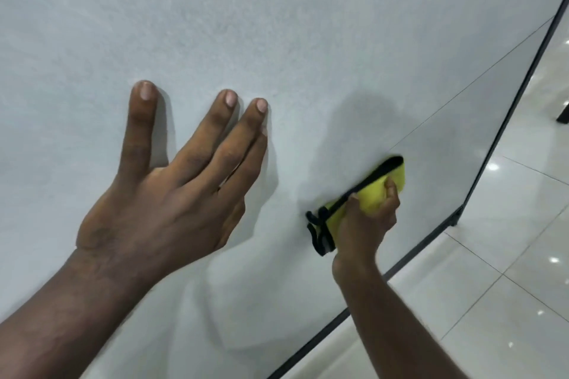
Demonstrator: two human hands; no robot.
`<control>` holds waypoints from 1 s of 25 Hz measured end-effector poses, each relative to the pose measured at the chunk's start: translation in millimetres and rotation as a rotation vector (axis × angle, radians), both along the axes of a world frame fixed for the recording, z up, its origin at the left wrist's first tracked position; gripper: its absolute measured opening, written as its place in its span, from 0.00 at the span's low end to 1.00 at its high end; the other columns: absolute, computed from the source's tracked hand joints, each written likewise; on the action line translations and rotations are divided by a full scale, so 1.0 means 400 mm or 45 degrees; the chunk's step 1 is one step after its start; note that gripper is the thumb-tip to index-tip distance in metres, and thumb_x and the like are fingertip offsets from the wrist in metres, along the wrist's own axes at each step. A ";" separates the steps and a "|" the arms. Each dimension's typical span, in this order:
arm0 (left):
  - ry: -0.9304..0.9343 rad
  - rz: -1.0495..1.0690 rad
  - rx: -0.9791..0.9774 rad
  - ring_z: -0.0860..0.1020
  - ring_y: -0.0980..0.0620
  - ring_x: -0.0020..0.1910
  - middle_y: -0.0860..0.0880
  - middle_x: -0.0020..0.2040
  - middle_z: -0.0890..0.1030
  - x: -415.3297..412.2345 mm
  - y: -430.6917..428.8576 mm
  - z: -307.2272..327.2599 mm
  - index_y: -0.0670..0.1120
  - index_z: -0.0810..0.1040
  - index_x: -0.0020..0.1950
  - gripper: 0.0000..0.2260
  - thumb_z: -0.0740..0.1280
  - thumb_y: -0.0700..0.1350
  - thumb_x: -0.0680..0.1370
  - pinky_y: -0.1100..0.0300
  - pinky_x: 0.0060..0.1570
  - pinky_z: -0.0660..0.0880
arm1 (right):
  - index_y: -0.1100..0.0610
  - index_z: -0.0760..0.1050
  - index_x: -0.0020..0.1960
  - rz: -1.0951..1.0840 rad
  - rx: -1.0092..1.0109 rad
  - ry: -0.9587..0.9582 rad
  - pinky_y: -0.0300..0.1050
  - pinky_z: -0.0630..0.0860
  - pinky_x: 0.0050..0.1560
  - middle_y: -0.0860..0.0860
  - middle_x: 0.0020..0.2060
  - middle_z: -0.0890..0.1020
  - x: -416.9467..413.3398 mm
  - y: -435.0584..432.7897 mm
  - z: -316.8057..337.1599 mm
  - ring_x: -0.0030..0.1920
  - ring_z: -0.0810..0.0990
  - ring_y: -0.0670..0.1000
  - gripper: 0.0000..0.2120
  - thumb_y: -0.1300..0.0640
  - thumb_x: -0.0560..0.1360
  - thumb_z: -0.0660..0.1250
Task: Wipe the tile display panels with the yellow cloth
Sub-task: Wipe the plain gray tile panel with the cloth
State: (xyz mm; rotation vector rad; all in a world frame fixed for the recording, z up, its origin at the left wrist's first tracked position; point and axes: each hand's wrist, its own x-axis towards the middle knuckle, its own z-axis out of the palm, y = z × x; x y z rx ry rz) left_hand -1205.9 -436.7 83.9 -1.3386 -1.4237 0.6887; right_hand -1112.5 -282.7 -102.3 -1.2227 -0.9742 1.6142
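A large pale grey tile display panel point(277, 24) fills most of the head view, edged by a thin black frame point(505, 120) on its right and lower side. My left hand point(166, 194) presses flat against the panel with straight, spread fingers. Lower right, my right hand point(366, 221) grips a bunched yellow cloth point(377, 191) with black trim and holds it against the panel, just below a thin joint line between tiles. Part of the cloth is hidden under my fingers.
Glossy white floor tiles point(508, 255) with light reflections lie to the right and below the panel. A dark object point(562, 112), maybe a furniture leg, stands at the right edge. The panel frame has a small foot point(455, 220) on the floor.
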 end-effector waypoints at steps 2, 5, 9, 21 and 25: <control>0.023 0.002 -0.009 0.61 0.40 0.85 0.40 0.87 0.60 0.000 0.003 0.001 0.38 0.62 0.85 0.31 0.64 0.50 0.85 0.22 0.76 0.50 | 0.34 0.67 0.72 0.041 0.051 0.011 0.51 0.72 0.71 0.42 0.71 0.67 0.009 0.014 0.031 0.74 0.70 0.48 0.32 0.62 0.77 0.69; 0.048 0.000 0.020 0.63 0.40 0.84 0.40 0.86 0.61 0.004 0.011 0.007 0.38 0.64 0.84 0.30 0.64 0.50 0.84 0.21 0.75 0.59 | 0.38 0.69 0.73 -0.020 0.513 0.064 0.51 0.69 0.74 0.39 0.69 0.68 0.015 0.037 0.074 0.75 0.67 0.48 0.35 0.64 0.73 0.72; 0.071 0.000 0.024 0.64 0.39 0.84 0.39 0.86 0.61 0.009 0.014 0.012 0.38 0.65 0.84 0.30 0.62 0.50 0.85 0.20 0.74 0.61 | 0.38 0.67 0.72 0.066 -0.122 0.084 0.54 0.74 0.70 0.48 0.73 0.67 0.032 0.053 0.068 0.68 0.74 0.51 0.29 0.61 0.78 0.72; 0.024 -0.033 0.002 0.64 0.38 0.84 0.40 0.86 0.62 -0.002 0.011 0.013 0.38 0.66 0.83 0.28 0.62 0.49 0.85 0.19 0.72 0.59 | 0.34 0.68 0.67 0.207 0.270 0.076 0.53 0.77 0.63 0.42 0.66 0.69 0.057 -0.060 0.071 0.65 0.76 0.52 0.33 0.54 0.71 0.80; 0.047 -0.041 -0.004 0.63 0.39 0.84 0.40 0.86 0.63 0.000 0.011 0.010 0.38 0.66 0.83 0.27 0.61 0.49 0.86 0.20 0.73 0.59 | 0.32 0.69 0.63 0.268 0.006 0.087 0.57 0.79 0.64 0.45 0.69 0.70 0.071 -0.088 0.023 0.66 0.76 0.51 0.31 0.57 0.72 0.80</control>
